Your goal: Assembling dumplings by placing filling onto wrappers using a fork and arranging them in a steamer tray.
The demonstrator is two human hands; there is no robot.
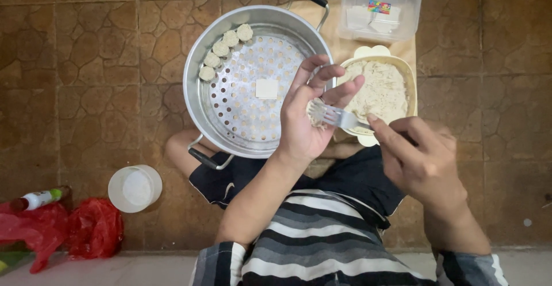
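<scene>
My left hand (307, 116) is cupped palm up over the steamer's right rim, holding a small dumpling wrapper with filling (316, 113). A metal fork (339, 117) is gripped in my right hand (422, 162), its tines pressing into the filling in my left palm. Behind the fork sits a cream bowl (409, 79) of pale minced filling (380, 90). The round metal steamer tray (198, 73) holds several formed dumplings (221, 49) along its upper-left wall and one flat square wrapper (266, 88) on the perforated base.
A clear lidded plastic container (379, 10) stands behind the bowl. A small white cup (135, 188) sits on the brown tiled floor at the left, beside a red plastic bag (92, 227) and a small bottle (37, 198). My knees lie under the steamer.
</scene>
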